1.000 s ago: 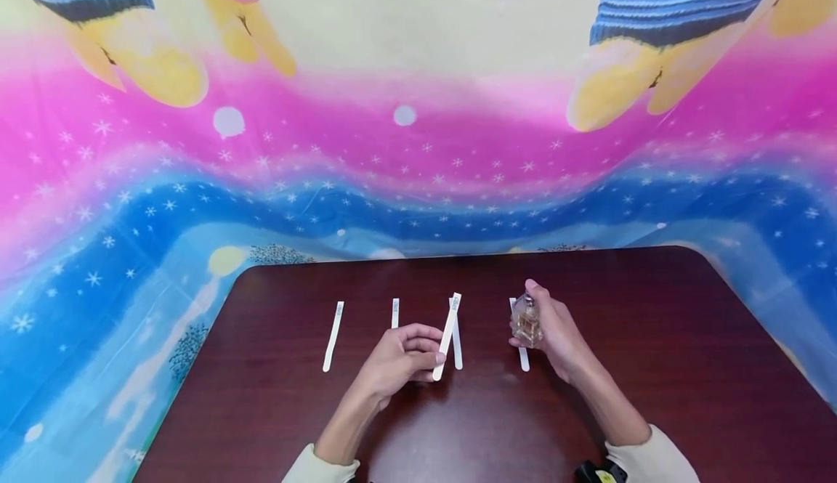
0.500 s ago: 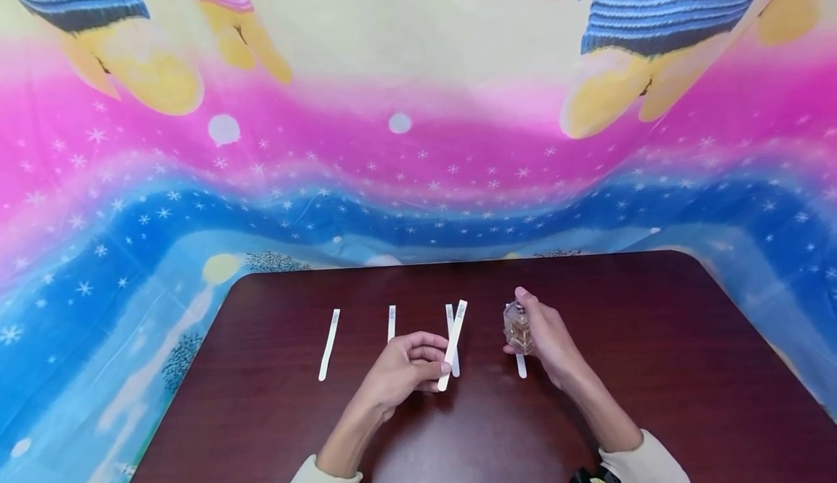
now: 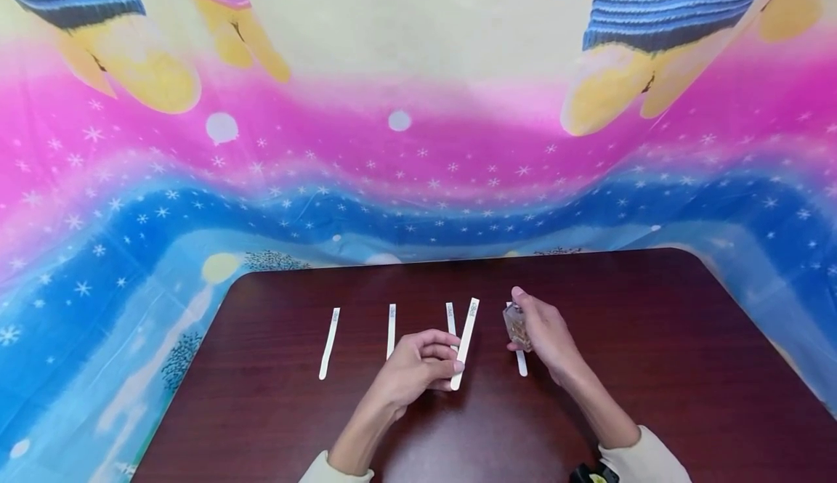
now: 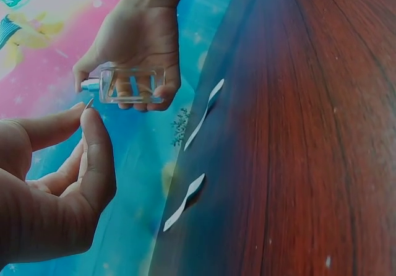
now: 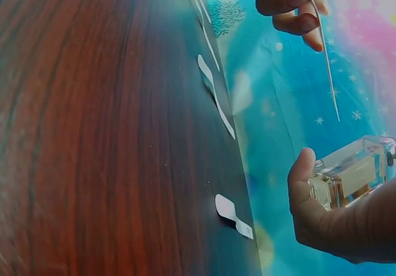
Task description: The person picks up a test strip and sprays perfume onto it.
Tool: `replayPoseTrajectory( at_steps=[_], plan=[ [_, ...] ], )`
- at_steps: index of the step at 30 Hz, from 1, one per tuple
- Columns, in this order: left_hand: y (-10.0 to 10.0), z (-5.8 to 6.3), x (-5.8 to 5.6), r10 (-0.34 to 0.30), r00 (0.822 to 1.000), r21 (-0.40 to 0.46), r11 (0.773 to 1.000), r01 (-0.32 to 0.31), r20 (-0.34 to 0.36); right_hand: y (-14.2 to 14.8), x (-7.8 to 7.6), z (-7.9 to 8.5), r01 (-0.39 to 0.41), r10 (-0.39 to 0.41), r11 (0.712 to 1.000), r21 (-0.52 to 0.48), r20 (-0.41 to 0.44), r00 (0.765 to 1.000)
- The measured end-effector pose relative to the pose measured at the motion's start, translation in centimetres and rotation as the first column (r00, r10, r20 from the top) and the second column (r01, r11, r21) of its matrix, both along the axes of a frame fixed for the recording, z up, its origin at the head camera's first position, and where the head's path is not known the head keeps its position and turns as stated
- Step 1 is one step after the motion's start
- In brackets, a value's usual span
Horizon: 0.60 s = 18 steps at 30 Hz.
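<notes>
One dark table (image 3: 654,338). Two hands: right hand (image 3: 546,334), toward three o'clock from left hand (image 3: 418,367), curled round bottle (image 3: 516,327), thumb at nozzle (image 4: 90,85); left hand pinches held strip (image 3: 467,339) near lower end. One bottle: apparently glass, likely weighty, slippery, fragile; best gripped by flat sides. One held strip, tilted toward one o'clock: likely light, bendy; best pinched at end. Four loose strips (image 3: 330,343): on table.

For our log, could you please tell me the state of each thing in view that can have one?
Bottle: gripped in the right hand, raised off the table
Held strip: pinched in the left hand, raised, slanted, not touching the bottle
Other four strips: lying on the table, spaced apart
</notes>
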<state>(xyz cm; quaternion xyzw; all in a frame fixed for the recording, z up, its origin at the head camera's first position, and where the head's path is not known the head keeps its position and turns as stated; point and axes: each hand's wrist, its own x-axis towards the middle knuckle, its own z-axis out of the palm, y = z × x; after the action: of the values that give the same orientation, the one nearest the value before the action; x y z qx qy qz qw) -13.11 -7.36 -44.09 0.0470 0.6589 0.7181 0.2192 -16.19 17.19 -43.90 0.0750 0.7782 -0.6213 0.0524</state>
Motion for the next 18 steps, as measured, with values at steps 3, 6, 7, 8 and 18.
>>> replayPoseTrajectory(
  at_steps=[3,6,7,8,18],
  plan=[
    [0.3,0.1,0.1,-0.002,1.0,0.004,1.0,0.002,-0.002,-0.1,0.0,-0.1,0.013,-0.013,1.0,0.028,0.004,1.0],
    [0.5,0.1,0.2,-0.005,1.0,0.007,1.0,0.005,-0.004,-0.2,-0.1,-0.2,0.02,-0.021,0.999,0.037,0.008,1.0],
    [0.6,0.0,0.2,-0.004,1.0,0.008,1.0,0.004,-0.004,-0.3,-0.2,-0.3,0.022,-0.022,0.999,0.036,0.008,1.0],
    [0.6,0.0,0.2,-0.002,1.0,0.007,1.0,0.003,-0.004,-0.3,-0.2,-0.3,0.023,-0.023,0.999,0.035,0.006,1.0],
    [1.1,0.0,0.3,0.016,1.0,0.013,1.0,-0.016,0.0,-0.5,-0.6,-0.3,0.003,-0.003,0.997,0.081,0.002,1.0]
  ],
)
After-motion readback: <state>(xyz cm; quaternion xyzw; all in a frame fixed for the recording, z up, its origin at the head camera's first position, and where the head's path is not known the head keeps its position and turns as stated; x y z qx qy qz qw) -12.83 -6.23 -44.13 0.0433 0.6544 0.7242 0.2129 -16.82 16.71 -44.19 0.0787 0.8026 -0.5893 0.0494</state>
